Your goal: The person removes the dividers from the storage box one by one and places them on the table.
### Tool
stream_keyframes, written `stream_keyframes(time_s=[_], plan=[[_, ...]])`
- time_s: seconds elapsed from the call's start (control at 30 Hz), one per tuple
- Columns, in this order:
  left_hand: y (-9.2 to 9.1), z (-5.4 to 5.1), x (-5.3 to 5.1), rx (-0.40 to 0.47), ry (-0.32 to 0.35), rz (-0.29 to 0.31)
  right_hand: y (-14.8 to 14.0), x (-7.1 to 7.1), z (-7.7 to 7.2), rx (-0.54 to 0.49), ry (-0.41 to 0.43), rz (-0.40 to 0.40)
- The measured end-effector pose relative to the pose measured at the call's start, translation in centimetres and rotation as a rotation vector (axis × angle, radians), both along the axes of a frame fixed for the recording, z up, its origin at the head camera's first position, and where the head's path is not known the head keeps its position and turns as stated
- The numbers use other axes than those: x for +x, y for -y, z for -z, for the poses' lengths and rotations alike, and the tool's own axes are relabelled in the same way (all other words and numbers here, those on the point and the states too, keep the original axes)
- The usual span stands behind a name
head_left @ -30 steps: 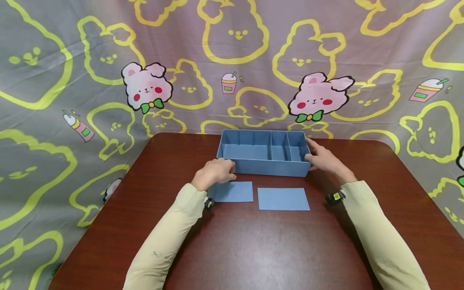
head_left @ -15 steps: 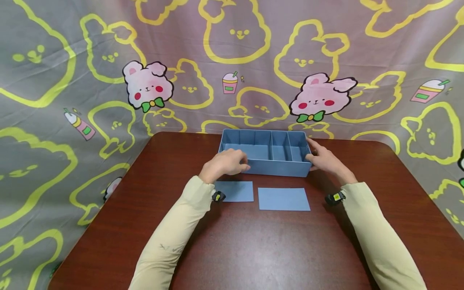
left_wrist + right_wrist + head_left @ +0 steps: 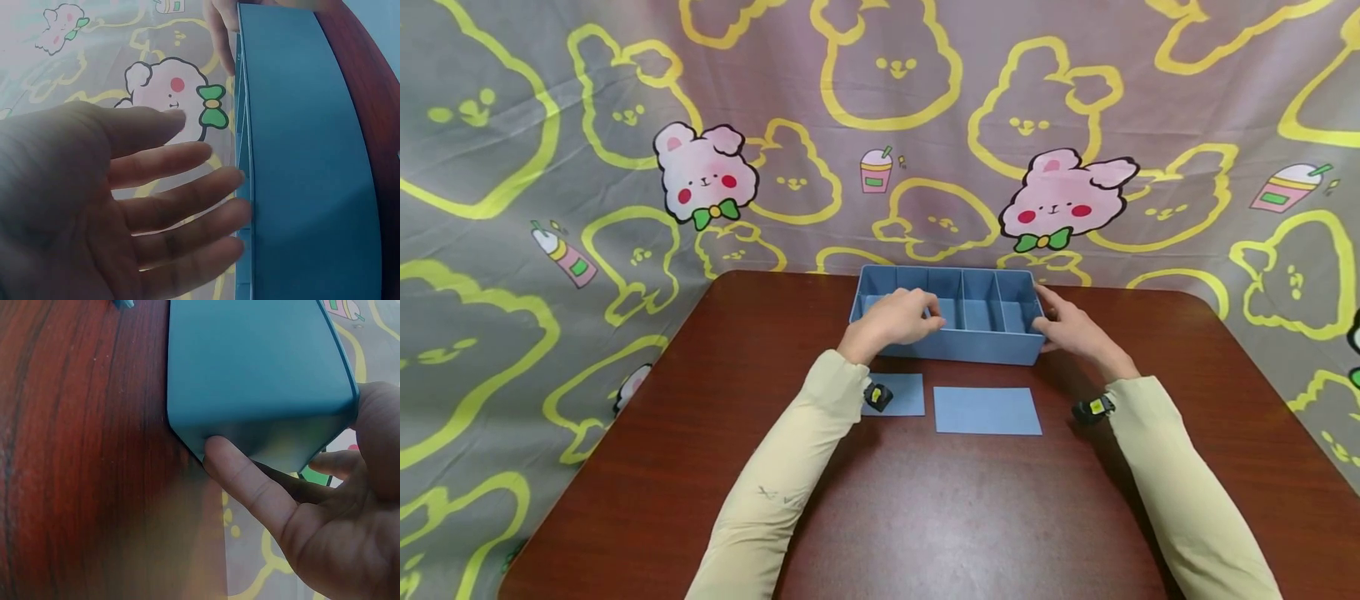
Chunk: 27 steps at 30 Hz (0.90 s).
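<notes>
A blue divided storage box stands at the back of the table, with one wide compartment on the left and two narrower ones on the right. My left hand is over its front rim at the wide compartment. The left wrist view shows that hand's fingers spread and nearly straight beside the rim, holding nothing. At the box's right end, my right hand grips the end wall, thumb at the rim. One finger presses the outside of that wall in the right wrist view.
Two flat blue rectangular pieces lie in front of the box: the left piece, partly covered by my left wrist, and the right piece. A patterned curtain hangs behind the brown table.
My left hand has risen from beside the box's front left corner and moved right, over the front rim. The right hand keeps its hold, and the box stays in place.
</notes>
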<state>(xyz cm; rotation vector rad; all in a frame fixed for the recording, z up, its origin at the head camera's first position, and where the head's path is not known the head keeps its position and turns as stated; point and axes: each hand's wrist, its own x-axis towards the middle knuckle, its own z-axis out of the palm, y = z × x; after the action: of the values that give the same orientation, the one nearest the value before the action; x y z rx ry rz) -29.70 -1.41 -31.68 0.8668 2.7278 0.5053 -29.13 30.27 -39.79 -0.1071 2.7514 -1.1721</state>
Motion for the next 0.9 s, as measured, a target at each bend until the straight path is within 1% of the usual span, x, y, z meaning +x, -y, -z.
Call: stream_keyframes(time_s=[0.2,0.33,0.53,0.63,0.8,0.9], plan=[[-1.4,0.2,-0.5,0.113,-0.023,-0.022,-0.1,0.1,0.0,-0.001,0.015,0.000],[-2.3,0.3,-1.0,0.196,-0.036,-0.050,-0.2,0.1,0.0,-0.007,0.015,0.003],[-3.1,0.1,-1.9,0.299,-0.024,-0.139,-0.1,0.0,-0.1,-0.021,0.024,0.002],[-3.5,0.3,-2.4,0.352,-0.042,-0.177,-0.1,0.0,-0.1,-0.019,0.024,0.003],[-4.4,1.0,-2.9,0.396,-0.081,-0.220,0.0,0.1,-0.2,-0.012,0.023,0.001],[-5.0,1.3,-3.2,0.402,-0.077,-0.237,-0.1,0.1,-0.2,-0.016,0.031,-0.003]])
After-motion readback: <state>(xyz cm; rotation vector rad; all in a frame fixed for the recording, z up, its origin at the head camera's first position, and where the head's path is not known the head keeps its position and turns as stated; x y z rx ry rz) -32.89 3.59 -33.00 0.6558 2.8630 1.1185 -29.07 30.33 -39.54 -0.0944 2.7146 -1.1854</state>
